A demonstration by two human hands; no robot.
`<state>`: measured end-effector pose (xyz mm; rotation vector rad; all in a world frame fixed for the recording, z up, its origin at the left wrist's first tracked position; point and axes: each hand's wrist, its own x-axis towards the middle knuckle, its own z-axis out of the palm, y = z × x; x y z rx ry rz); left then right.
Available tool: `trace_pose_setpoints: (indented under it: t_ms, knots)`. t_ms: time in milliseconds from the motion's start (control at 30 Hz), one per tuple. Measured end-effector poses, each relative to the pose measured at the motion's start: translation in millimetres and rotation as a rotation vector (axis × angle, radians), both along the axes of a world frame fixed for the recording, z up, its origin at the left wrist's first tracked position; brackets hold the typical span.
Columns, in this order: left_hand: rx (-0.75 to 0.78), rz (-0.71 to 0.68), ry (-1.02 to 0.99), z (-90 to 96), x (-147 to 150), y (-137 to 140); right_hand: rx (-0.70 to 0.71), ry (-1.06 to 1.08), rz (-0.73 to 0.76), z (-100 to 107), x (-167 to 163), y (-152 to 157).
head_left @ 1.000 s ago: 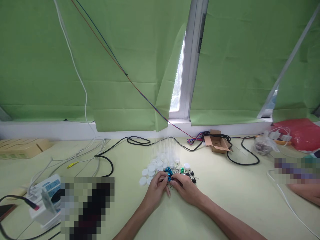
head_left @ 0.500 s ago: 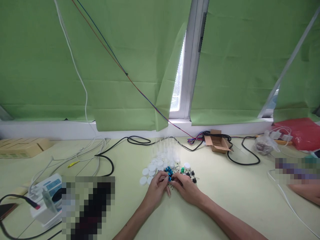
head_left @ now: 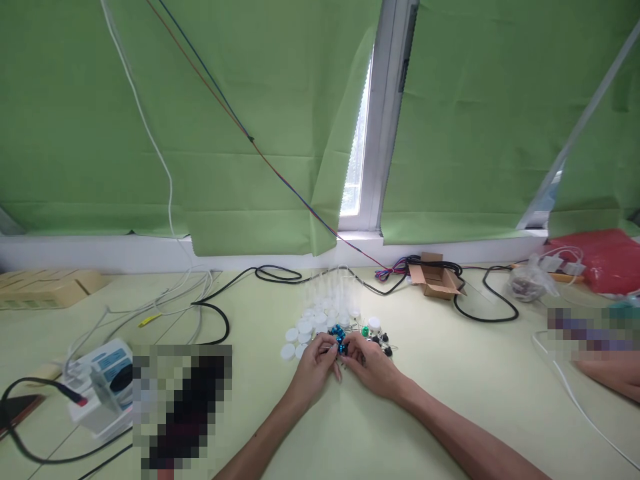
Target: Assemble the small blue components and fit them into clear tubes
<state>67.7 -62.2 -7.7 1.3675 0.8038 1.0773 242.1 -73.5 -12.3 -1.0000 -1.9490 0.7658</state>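
Note:
Over the middle of the table my left hand [head_left: 318, 360] and my right hand [head_left: 373, 365] meet, fingertips almost touching. Thumb and fingers of the left are pinched; a thin pale sliver shows at them, too small to name. The right hand's fingers are also closed in a pinch, next to a small dark and blue part; what they hold is partly hidden. Just beyond lies a cluster of shiny blue parts [head_left: 337, 332]. A green part [head_left: 365, 331] and several black parts with thin wire leads [head_left: 385, 337] lie beyond the right hand.
White round caps [head_left: 291, 335] spread left of and behind the parts, with clear tubes [head_left: 327, 290] farther back. An open cardboard box [head_left: 437, 287] and black cables [head_left: 280, 275] lie along the back. A power strip [head_left: 103, 390] stands left. Another person's arm [head_left: 610, 375] rests at right.
The view has shifted slightly. Both hands stay close together in a pinch, with only small finger movement over the parts.

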Motion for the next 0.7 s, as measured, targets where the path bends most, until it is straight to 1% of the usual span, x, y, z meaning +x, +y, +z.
trace_pose_setpoints:
  t_ms: [400,567,700]
  knots:
    - [-0.010,0.007,0.020,-1.6,-0.4,0.0,0.061,-0.046,-0.028,2.8,-0.8,0.8]
    - [-0.004,-0.001,0.010,-4.1,0.0,1.7,0.018,0.001,-0.008,-1.3,-0.7,1.4]
    - [0.007,0.012,0.022,-5.1,0.4,1.5,0.022,0.009,0.000,-2.1,0.2,1.5]
